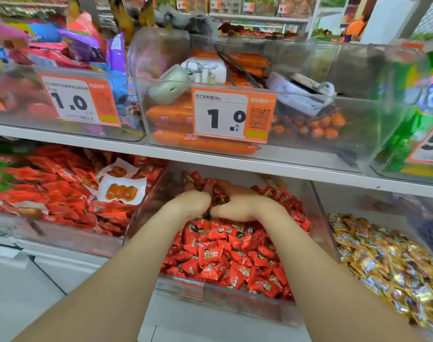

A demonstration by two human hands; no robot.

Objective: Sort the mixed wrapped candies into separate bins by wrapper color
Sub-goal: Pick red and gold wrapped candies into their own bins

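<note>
The left hand (190, 203) and right hand (245, 206) dig into the red candies (230, 255) heaped in the middle clear bin (235, 308), fingers buried so I cannot tell their grip; the candies look light and slippery, best pinched by the wrapper ends.

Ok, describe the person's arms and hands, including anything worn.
The left forearm and right forearm are bare to the frame edge: no sleeves, watch or bracelet. The left hand and right hand are ungloved; they are partly hidden, so rings cannot be ruled out.
</note>
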